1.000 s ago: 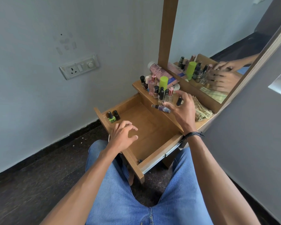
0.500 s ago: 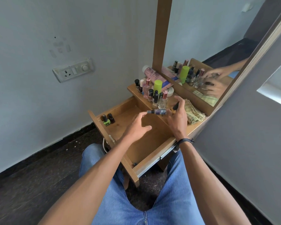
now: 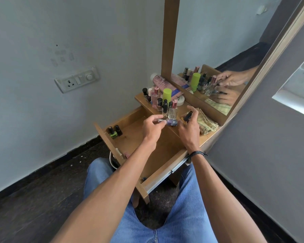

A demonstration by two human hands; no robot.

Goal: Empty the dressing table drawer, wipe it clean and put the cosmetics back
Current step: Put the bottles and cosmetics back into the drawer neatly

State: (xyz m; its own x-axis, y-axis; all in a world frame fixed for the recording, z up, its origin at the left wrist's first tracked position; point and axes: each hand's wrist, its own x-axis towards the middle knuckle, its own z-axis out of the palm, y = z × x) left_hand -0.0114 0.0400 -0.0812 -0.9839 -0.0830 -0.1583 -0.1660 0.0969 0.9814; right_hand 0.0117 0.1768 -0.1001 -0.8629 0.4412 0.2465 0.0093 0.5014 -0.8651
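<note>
You can read nothing here with certainty. The white jar point(image 3: 180, 99) on the far shelf carries dark lettering, too small to make out. The pink tube point(image 3: 162, 82) and blue-labelled tube point(image 3: 175, 92) show print, illegible.

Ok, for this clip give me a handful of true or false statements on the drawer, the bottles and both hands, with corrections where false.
1. The drawer is pulled open. True.
2. Two nail polish bottles stand in the drawer's far left corner. True.
3. The left hand rests on the drawer's front edge. False: it is raised, fingers at the end of the purple bottle.
4. The right hand is empty. False: it holds the purple bottle and a dark bottle.
5. A checked cloth lies on the tabletop beside the mirror. True.
6. The lime-green bottle lies inside the drawer. False: it stands on the tabletop.
</note>
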